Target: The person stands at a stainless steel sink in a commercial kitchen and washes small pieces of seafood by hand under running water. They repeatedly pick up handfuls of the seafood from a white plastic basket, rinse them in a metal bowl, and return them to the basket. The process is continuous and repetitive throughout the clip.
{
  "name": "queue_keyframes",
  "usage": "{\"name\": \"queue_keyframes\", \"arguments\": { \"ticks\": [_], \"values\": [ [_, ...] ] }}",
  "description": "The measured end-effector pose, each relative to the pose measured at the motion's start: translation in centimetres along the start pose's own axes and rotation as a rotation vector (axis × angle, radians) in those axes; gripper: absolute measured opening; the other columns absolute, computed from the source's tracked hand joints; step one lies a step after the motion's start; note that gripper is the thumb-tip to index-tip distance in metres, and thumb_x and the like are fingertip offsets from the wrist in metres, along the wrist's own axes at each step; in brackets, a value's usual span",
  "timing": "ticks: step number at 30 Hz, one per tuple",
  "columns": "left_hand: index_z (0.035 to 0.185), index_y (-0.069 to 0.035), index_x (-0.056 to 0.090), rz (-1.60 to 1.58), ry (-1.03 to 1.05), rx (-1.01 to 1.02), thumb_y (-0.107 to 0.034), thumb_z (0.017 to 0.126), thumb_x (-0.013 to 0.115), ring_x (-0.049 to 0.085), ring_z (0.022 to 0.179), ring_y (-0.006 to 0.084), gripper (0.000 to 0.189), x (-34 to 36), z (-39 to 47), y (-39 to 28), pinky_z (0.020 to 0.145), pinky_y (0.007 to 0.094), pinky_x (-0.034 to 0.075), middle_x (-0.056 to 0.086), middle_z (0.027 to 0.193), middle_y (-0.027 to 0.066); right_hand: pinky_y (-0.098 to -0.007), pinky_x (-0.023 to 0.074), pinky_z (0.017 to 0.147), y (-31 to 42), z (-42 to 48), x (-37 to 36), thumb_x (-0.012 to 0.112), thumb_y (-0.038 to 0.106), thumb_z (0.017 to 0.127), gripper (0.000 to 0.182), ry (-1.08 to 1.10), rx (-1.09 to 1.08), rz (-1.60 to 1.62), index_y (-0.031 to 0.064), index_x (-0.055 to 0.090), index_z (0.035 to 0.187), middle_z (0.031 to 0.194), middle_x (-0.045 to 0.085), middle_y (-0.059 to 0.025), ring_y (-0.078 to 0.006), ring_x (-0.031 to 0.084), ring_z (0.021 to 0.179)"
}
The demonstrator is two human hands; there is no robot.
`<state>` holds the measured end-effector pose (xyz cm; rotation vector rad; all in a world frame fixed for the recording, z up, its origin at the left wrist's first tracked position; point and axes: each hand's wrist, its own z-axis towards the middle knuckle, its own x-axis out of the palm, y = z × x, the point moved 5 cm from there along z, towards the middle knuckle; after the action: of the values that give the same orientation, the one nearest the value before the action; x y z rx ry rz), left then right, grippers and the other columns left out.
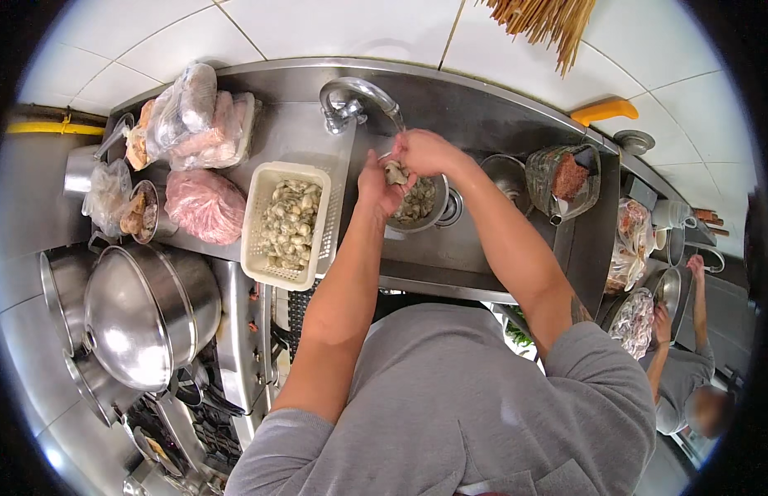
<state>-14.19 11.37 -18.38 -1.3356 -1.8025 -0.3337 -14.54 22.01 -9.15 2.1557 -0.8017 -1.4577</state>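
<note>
My left hand (382, 187) is palm up over a round bowl (445, 197) in the sink, with a piece of shucked shellfish (396, 173), probably an oyster, in its fingers. My right hand (428, 153) is right above it, fingers bent towards the piece, just under the spout of the chrome tap (363, 93). Whether the right fingers grip anything is hidden. More shellfish meat (419, 201) lies in the bowl, partly covered by my hands. Left of the sink stands a cream perforated plastic basket (255, 249) holding many similar pieces (291, 226).
Bagged food (198, 127) and a pink plastic bag (205, 206) lie on the left counter. Large steel pots (133, 316) stand below it. A cut-open plastic container (561, 180) is at the sink's right. An orange-handled tool (604, 113) lies behind. Another person (681, 378) works at far right.
</note>
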Motion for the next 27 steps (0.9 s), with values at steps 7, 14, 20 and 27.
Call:
{"name": "queue_keyframes", "arguments": {
  "ticks": [7, 14, 20, 27],
  "values": [
    [0.116, -0.003, 0.051, 0.004, 0.047, 0.030, -0.053, 0.099, 0.019, 0.057, 0.104, 0.0275, 0.062, 0.0, 0.2, -0.4, 0.085, 0.0441, 0.049, 0.059, 0.114, 0.0118, -0.0452, 0.0492, 0.075, -0.3, -0.6, -0.5, 0.058, 0.019, 0.078, 0.020, -0.046, 0.030, -0.010, 0.0022, 0.065, 0.086, 0.092, 0.065, -0.0212, -0.0374, 0.063, 0.088],
    [0.110, -0.003, 0.052, -0.009, -0.060, 0.062, -0.052, 0.099, 0.020, 0.057, 0.104, 0.0270, 0.059, 0.7, -0.9, -0.8, 0.089, 0.0440, 0.047, 0.059, 0.111, 0.0119, -0.0444, 0.0496, 0.076, 1.0, -1.2, 0.6, 0.055, 0.019, 0.080, 0.024, -0.035, -0.030, -0.039, 0.0040, 0.066, 0.094, 0.093, 0.065, -0.0201, -0.0366, 0.063, 0.088],
    [0.113, -0.004, 0.051, -0.074, 0.049, 0.065, -0.050, 0.099, 0.027, 0.055, 0.110, 0.0285, 0.054, 0.4, -0.8, -0.5, 0.094, 0.0454, 0.046, 0.058, 0.115, 0.0128, -0.0426, 0.0497, 0.078, 2.6, -2.0, 1.6, 0.056, 0.015, 0.078, 0.020, -0.064, -0.076, 0.082, 0.0058, 0.067, 0.092, 0.090, 0.066, -0.0173, -0.0333, 0.063, 0.091],
    [0.113, -0.004, 0.052, -0.053, 0.077, 0.003, -0.048, 0.099, 0.027, 0.058, 0.098, 0.0243, 0.052, 1.1, -1.3, -0.3, 0.082, 0.0419, 0.052, 0.057, 0.109, 0.0106, -0.0443, 0.0490, 0.082, 2.3, -2.4, 0.6, 0.057, 0.013, 0.076, 0.023, -0.205, -0.169, -0.210, 0.0109, 0.068, 0.096, 0.094, 0.066, -0.0151, -0.0325, 0.062, 0.094]
  ]
}}
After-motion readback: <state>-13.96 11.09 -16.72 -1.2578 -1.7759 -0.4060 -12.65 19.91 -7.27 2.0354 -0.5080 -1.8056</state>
